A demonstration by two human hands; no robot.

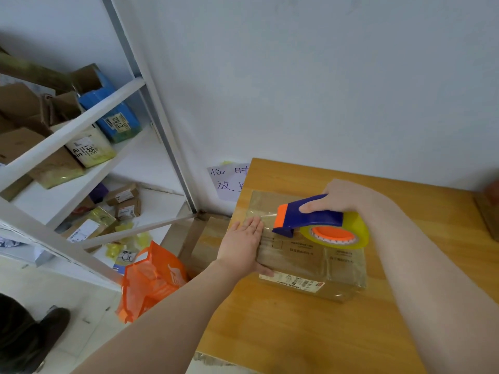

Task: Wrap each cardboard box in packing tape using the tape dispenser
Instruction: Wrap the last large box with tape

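A flat cardboard box [310, 263], shiny with clear tape and bearing a printed label on its front side, lies on the wooden table [297, 333]. My left hand [243, 245] lies flat on the box's left end, fingers straight, pressing on the tape. My right hand [343, 197] grips the blue and orange tape dispenser [310, 214] over the middle of the box's far edge. The dispenser's yellowish tape roll [337, 234] rests above the box top. A stretch of clear tape runs from the dispenser to my left fingers.
A white metal shelf rack [89, 109] full of parcels stands to the left. An orange mesh bag [151, 279] and more cardboard boxes [205, 244] sit on the floor beside the table. A brown object [488, 220] lies at the table's right edge. A handwritten paper note [226, 182] hangs on the wall.
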